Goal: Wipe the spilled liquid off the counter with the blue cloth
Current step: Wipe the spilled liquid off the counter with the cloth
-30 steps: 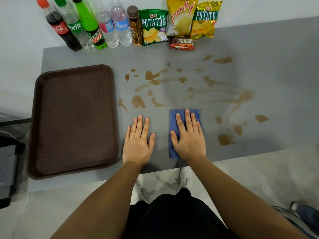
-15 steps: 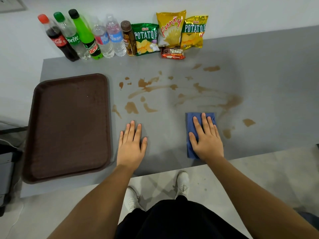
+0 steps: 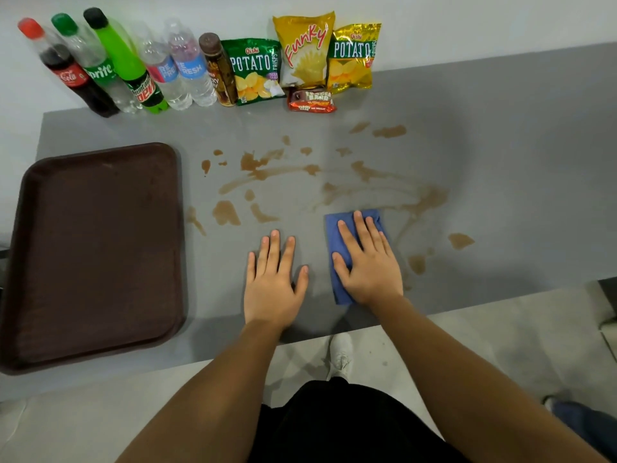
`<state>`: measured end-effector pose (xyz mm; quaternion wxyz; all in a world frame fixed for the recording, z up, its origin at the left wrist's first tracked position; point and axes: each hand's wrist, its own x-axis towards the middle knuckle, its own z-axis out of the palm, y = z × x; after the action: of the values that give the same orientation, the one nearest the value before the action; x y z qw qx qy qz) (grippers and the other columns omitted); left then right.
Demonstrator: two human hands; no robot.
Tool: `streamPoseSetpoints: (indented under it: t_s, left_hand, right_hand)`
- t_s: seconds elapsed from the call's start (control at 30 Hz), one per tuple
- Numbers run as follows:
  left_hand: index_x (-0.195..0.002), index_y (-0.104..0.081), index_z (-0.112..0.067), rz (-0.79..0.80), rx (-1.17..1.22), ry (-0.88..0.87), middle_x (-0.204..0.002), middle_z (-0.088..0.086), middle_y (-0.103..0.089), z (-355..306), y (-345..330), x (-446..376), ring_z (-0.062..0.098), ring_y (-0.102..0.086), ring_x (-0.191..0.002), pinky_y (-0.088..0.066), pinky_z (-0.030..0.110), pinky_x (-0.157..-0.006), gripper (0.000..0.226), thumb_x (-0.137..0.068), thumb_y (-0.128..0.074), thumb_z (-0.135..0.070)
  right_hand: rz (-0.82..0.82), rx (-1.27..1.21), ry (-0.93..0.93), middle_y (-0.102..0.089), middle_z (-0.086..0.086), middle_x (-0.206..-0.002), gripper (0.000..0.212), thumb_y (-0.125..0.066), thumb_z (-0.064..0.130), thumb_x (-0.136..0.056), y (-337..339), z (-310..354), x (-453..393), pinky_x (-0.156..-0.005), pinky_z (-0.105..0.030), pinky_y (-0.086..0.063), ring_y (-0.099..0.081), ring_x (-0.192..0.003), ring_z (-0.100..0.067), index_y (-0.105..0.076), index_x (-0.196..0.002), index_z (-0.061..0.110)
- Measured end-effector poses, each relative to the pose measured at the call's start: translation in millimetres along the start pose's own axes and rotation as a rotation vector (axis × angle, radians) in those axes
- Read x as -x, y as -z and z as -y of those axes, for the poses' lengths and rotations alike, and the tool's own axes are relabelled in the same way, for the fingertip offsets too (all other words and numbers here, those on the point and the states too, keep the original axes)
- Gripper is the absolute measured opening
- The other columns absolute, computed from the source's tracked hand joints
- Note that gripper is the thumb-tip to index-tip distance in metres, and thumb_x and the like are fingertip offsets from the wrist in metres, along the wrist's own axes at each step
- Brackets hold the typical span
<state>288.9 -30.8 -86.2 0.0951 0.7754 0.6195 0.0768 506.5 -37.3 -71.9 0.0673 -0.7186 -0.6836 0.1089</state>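
The blue cloth (image 3: 334,228) lies folded flat on the grey counter (image 3: 500,162), close to its front edge. My right hand (image 3: 367,265) presses down on it with fingers spread, covering most of it. Beside it to the left, apart from the cloth, my left hand (image 3: 272,282) rests flat and open on the bare counter. Brown spilled liquid (image 3: 227,212) spreads in blotches and streaks behind both hands, with a smeared patch (image 3: 427,198) behind and to the right of the cloth and small spots (image 3: 460,240) to its right.
A dark brown tray (image 3: 96,248) fills the counter's left side. Several drink bottles (image 3: 133,68), snack bags (image 3: 303,51) and a chocolate bar (image 3: 312,101) line the back wall. The front edge runs just under my wrists.
My right hand slid the cloth to the right over the spots near the front edge, then back left toward my left hand. Some of those spots are gone or fainter.
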Motion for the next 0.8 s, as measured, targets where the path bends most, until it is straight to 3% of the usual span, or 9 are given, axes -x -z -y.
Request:
streamPoseSetpoints:
  t_s: [0.27, 0.5, 0.8]
  left_hand:
    - [-0.164, -0.020, -0.028, 0.009, -0.009, 0.008, -0.174, 0.003, -0.011, -1, -1, 0, 0.022, -0.007, -0.160, -0.007, 0.047, -0.129, 0.066, -0.105, -0.030, -0.056]
    - [-0.165, -0.019, -0.029, 0.022, -0.012, 0.009, -0.174, 0.003, -0.009, -2, -1, 0, 0.022, -0.006, -0.160, -0.008, 0.049, -0.129, 0.066, -0.105, -0.030, -0.055]
    - [-0.165, -0.016, -0.031, 0.010, -0.007, 0.002, -0.174, 0.001, -0.010, 1, -5, 0, 0.020, -0.005, -0.160, -0.009, 0.049, -0.129, 0.066, -0.105, -0.028, -0.057]
  right_hand:
    - [-0.010, 0.038, -0.094, -0.011, -0.005, -0.173, 0.067, -0.034, 0.055, -0.103, 17, -61, 13, -0.129, -0.045, -0.014, -0.010, -0.159, -0.027, -0.018, -0.164, 0.030]
    - [-0.001, 0.060, -0.239, -0.001, -0.008, -0.173, 0.071, -0.026, 0.057, -0.103, 5, -35, 47, -0.129, -0.045, -0.007, -0.003, -0.159, -0.030, -0.011, -0.165, 0.026]
    - [0.020, 0.021, -0.035, -0.007, -0.002, -0.173, 0.068, -0.034, 0.056, -0.103, 24, -72, 9, -0.129, -0.044, -0.013, -0.008, -0.159, -0.026, -0.018, -0.164, 0.031]
